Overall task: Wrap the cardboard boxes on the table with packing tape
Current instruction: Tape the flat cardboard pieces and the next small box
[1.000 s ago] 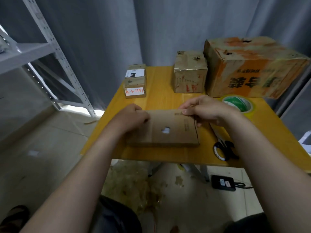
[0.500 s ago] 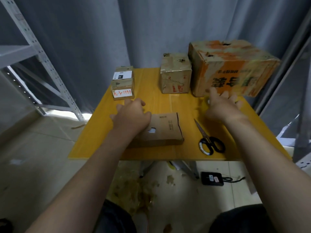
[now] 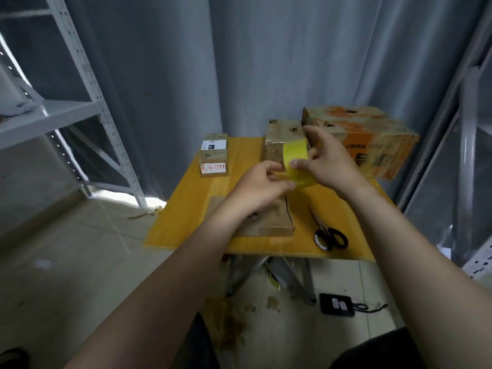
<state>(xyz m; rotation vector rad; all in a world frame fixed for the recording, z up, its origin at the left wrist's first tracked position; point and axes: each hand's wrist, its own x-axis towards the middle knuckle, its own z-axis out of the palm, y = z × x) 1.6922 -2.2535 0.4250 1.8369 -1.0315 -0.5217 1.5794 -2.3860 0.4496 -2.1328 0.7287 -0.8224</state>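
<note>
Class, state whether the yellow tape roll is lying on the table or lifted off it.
Lifted: the right hand grips the tape roll, the left hand pinches its lower edge, both above the flat box.

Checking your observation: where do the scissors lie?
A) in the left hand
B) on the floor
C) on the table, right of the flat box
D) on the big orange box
C: the scissors lie on the table near its front edge, right of the flat box.
</note>
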